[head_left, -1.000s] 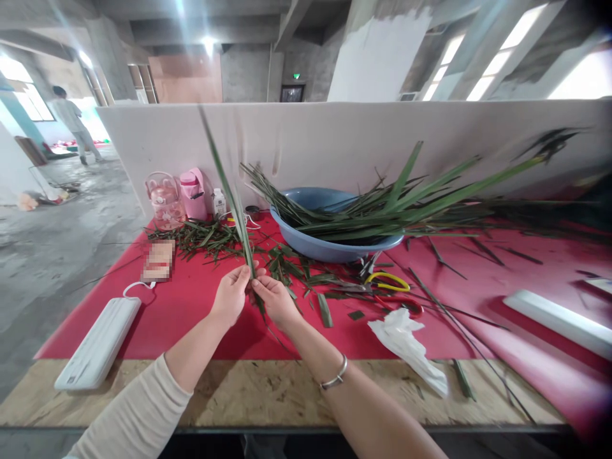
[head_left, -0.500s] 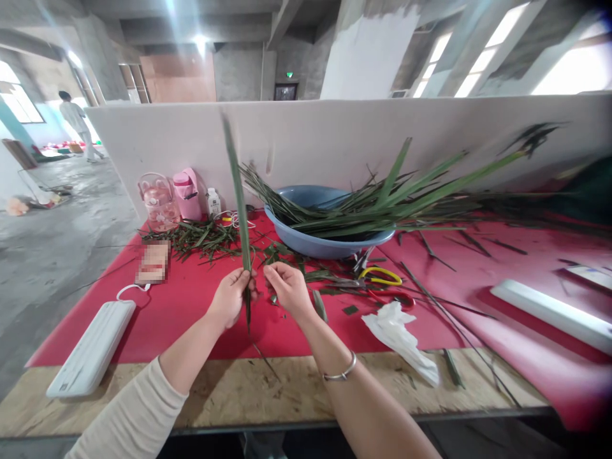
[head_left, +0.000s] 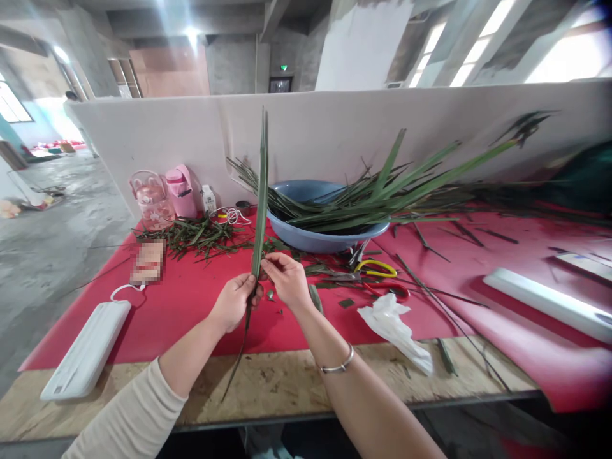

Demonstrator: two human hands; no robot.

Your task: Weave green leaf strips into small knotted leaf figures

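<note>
Left hand (head_left: 233,301) clamps the upright leaf (head_left: 261,191) above the worktop's (head_left: 287,382) front edge; right hand (head_left: 287,280) seemingly pinches it too. Uneven pulling could tear it crookedly.

A single head-worn camera looks forward and down from close above the red-covered wooden worktable (head_left: 143,319), facing the white partition board (head_left: 335,134) along its far edge, the concrete hall beyond.

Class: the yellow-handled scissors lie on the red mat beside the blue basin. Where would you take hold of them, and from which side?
Grip the yellow-handled scissors by the loops, coming from above on the right: they lie flat, loops rightward, blades buried under leaf scraps leftward.
</note>
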